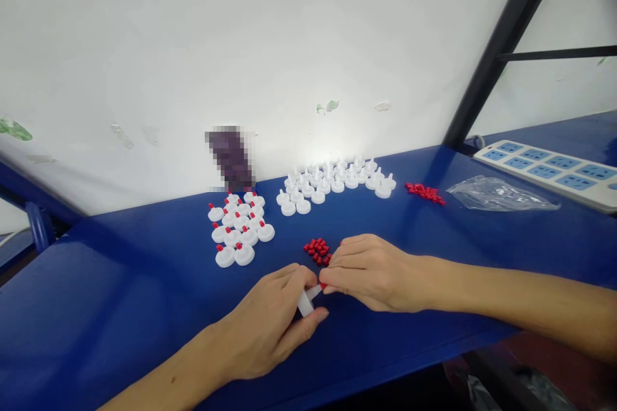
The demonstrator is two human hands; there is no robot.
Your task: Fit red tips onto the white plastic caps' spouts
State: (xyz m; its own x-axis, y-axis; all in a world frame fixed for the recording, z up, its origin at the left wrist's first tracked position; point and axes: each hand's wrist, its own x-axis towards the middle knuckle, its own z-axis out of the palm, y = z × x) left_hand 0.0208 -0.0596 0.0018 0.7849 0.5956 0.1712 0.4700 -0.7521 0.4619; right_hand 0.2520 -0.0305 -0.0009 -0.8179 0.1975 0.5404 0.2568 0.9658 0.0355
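My left hand (pixel 272 324) is closed round a white plastic cap (pixel 305 302) with a short spout, held just above the blue table (pixel 120 282). My right hand (pixel 373 273) pinches a small red plug (pixel 322 286) at the tip of that spout. A little pile of red plugs (pixel 317 250) lies right behind my fingers. To the left stands a group of white caps with red plugs (pixel 240 228). Farther back sits a group of plain white caps (pixel 332 183).
A second small heap of red plugs (pixel 425 192) lies at the right, beside a crumpled clear plastic bag (pixel 499 196). A white and blue power strip (pixel 549 173) rests at the far right. A black metal post (pixel 501 45) rises behind. A white wall backs the table.
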